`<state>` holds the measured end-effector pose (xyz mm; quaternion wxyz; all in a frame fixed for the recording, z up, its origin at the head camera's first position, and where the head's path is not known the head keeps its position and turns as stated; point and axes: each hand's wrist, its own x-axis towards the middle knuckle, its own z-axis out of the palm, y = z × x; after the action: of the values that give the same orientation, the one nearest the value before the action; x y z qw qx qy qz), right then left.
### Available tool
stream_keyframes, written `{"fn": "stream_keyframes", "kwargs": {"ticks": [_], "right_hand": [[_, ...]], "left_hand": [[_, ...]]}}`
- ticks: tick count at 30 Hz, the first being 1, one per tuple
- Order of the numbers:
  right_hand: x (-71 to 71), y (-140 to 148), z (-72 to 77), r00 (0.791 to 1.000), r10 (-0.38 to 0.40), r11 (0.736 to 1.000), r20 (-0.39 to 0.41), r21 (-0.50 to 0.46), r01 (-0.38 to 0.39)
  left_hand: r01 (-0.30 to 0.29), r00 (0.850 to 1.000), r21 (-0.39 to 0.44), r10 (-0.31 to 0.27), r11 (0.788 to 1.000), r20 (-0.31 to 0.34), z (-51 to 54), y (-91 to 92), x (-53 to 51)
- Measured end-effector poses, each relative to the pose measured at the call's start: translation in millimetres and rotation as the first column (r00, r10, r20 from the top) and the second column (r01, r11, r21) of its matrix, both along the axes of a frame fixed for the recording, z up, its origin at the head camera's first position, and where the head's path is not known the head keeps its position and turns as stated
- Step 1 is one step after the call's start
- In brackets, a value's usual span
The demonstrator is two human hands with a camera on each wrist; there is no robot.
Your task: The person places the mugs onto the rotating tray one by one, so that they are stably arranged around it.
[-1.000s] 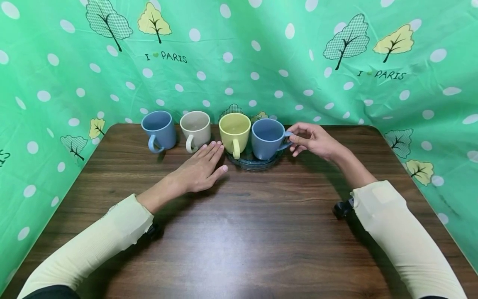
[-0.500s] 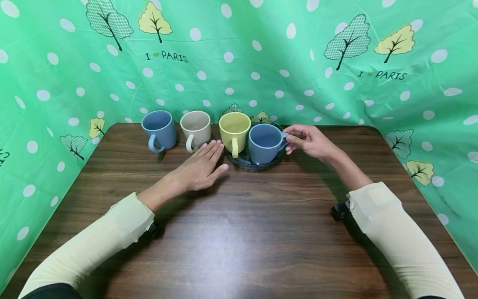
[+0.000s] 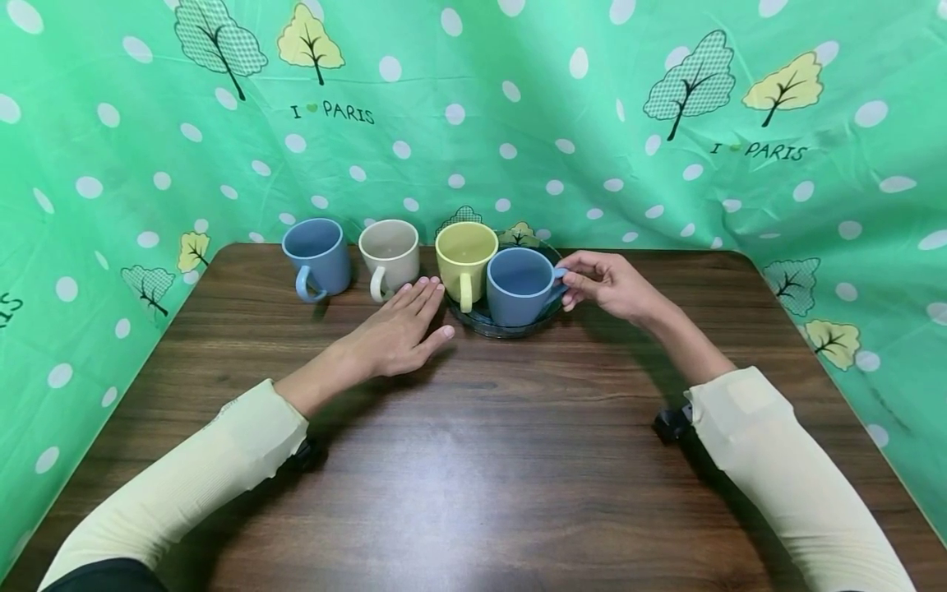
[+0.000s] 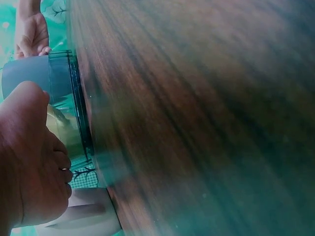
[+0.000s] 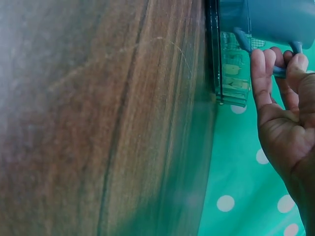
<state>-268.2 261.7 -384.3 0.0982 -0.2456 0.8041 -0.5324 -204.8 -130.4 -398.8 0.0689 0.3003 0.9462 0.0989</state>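
Head view alone shows inside the gripped blue mug point(image 3: 515, 304).

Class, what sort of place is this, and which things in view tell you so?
Probably a makeshift recording setup: a green polka-dot sheet hangs behind and beside a wood-grain table, and a small black device, perhaps a camera, sits by the right sleeve.
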Motion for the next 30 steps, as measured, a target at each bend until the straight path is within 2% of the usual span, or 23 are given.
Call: {"fn": "stream_keyframes", "kwargs": {"ticks": [6,15,30], "right_hand": [[2.8,0,-0.4,1.0,0.005,1.0,0.011,-0.004,-0.005],[10.9,1,1.9,0.998,-0.008,1.0,0.069,-0.009,0.008],[20.8,3,2.3,0.992,0.049,0.998,0.119,-0.042,-0.044]], "left_hand": [[0.001,1.0,0.004,-0.001,1.0,0.002,0.6,-0.2,-0.1],[0.003,1.0,0.007,-0.003,1.0,0.003,-0.4,-0.7,-1.4],[0.006,1.0,0.007,-0.006,1.0,0.0,-0.3,-1.8,-3.5]]}}
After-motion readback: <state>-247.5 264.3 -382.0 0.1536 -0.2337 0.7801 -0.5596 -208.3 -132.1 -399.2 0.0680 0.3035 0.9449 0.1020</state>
